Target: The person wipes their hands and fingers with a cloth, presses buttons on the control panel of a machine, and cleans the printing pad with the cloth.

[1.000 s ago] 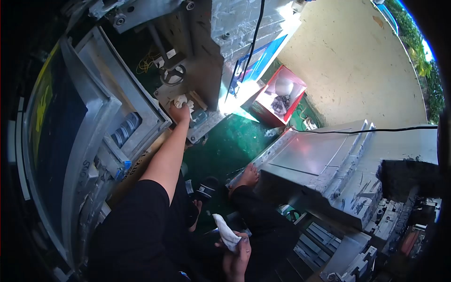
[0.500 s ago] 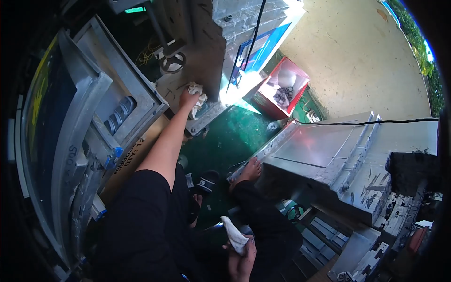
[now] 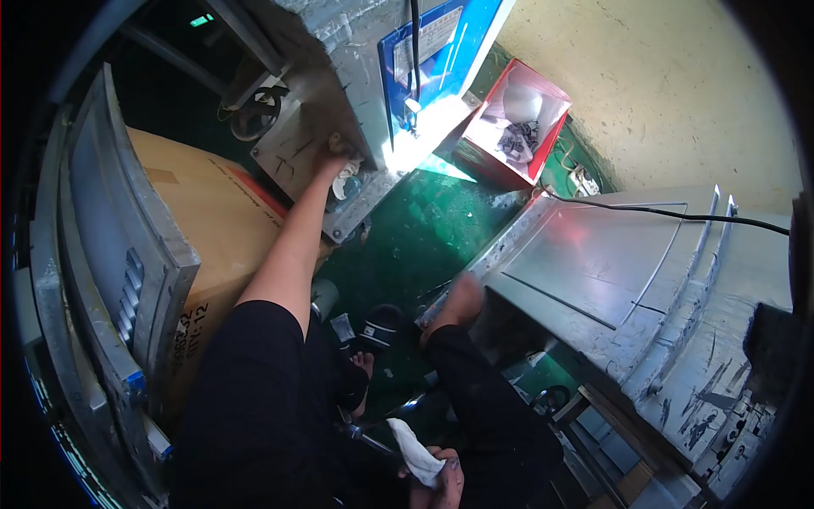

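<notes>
My left hand (image 3: 334, 161) reaches out to the metal machine base (image 3: 292, 153), partly in shadow. Its fingers are closed on a crumpled white rag (image 3: 345, 180), which lies against the base near the upright metal side. Low in the view, close to my body, my right hand (image 3: 441, 485) grips another white rag (image 3: 414, 450), one end sticking up out of the fingers. A bare foot (image 3: 462, 301) below a dark trouser leg rests by the edge of the metal cabinet (image 3: 593, 246), slightly blurred.
A red bin (image 3: 543, 144) with dark scraps stands beyond the machine by the wall. To the left are a cardboard box (image 3: 203, 204) and metal frames (image 3: 153, 220). A handwheel (image 3: 256, 114) sits behind the base. A sandal (image 3: 381, 325) lies on the green floor; a black cable (image 3: 678, 214) crosses the cabinet.
The view has shifted, showing more of the cardboard box at left. My left hand has shifted on the base with its rag. My right hand still holds its rag low down.
</notes>
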A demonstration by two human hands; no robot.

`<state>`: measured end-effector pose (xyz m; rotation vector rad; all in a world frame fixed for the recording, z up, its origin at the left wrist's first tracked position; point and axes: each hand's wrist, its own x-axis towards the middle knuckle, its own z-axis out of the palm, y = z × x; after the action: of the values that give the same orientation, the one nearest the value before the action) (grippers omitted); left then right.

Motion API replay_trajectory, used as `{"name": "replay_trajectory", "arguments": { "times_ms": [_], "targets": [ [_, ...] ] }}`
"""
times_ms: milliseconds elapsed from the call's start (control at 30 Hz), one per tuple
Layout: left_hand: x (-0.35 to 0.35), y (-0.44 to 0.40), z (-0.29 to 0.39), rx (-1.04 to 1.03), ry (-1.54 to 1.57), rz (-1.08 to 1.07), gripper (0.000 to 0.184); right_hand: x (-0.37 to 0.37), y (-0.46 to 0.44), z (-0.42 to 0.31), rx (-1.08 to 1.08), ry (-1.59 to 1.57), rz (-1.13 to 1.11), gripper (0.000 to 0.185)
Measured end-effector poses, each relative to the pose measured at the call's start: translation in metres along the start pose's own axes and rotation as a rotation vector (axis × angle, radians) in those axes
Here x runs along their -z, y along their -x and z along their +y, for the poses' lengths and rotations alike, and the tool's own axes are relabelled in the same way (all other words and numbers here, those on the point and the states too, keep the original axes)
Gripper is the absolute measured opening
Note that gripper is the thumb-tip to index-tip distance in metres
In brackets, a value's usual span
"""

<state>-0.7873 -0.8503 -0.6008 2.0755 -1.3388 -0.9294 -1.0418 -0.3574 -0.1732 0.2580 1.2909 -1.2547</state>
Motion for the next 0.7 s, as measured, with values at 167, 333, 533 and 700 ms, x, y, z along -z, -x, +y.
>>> {"name": "replay_trajectory", "arguments": {
  "times_ms": [167, 333, 533, 700],
  "targets": [
    [0.015, 0.030, 0.029, -0.022, 0.139, 0.242, 0.052, -0.004, 0.007, -0.003, -0.024, -0.019, 0.043, 0.031],
    [0.022, 0.163, 0.069, 0.173, 0.438, 0.490, 0.050, 0.011, 0.005, 0.021, 0.014, -0.111, 0.029, 0.041],
    [0.043, 0.386, 0.132, 0.210, 0.903, 0.105, 0.036, 0.035, -0.032, 0.024, 0.042, 0.050, -0.323, 0.053],
    [0.119, 0.500, 0.139, 0.066, 0.888, -0.131, 0.019, 0.051, -0.034, 0.030, 0.157, 0.042, -0.360, 0.044]
  ]
}}
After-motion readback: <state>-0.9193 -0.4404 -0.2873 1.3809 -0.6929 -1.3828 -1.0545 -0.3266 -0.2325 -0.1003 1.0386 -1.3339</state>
